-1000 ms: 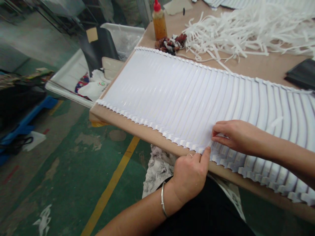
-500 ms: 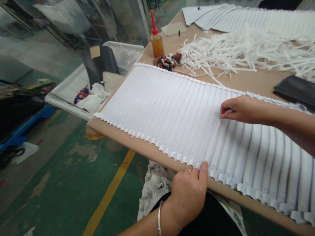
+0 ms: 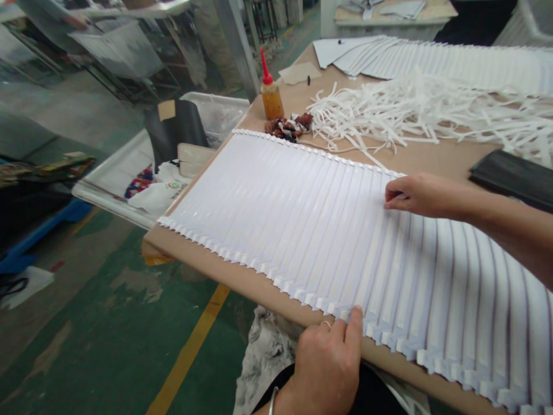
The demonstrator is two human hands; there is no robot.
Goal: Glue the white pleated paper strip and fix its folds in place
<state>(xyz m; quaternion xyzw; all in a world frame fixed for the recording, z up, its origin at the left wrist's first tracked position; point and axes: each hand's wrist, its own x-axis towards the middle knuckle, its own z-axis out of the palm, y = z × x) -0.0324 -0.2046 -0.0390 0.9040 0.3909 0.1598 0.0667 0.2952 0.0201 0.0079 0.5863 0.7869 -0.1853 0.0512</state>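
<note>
A long fan of overlapping white sheets [image 3: 294, 213] lies across the brown table [image 3: 432, 157]. My left hand [image 3: 328, 363] is at the table's near edge, its thumb pressed down on the near ends of the sheets and its fingers curled under. My right hand [image 3: 421, 195] rests at the far edge of the fan, fingertips pinched together on the far end of one sheet. What exactly sits between those fingertips is too small to tell.
Behind the fan lie a heap of loose white paper strips [image 3: 415, 109], an amber squeeze bottle with a red cap [image 3: 271, 95], a crumpled rag [image 3: 288, 125] and a black flat object [image 3: 514, 176]. More fanned sheets [image 3: 432, 57] lie farther back. White bins [image 3: 125, 167] stand left of the table.
My right hand has slid from the near edge of the fan along a sheet to its far edge. My left hand has kept its thumb on the near edge.
</note>
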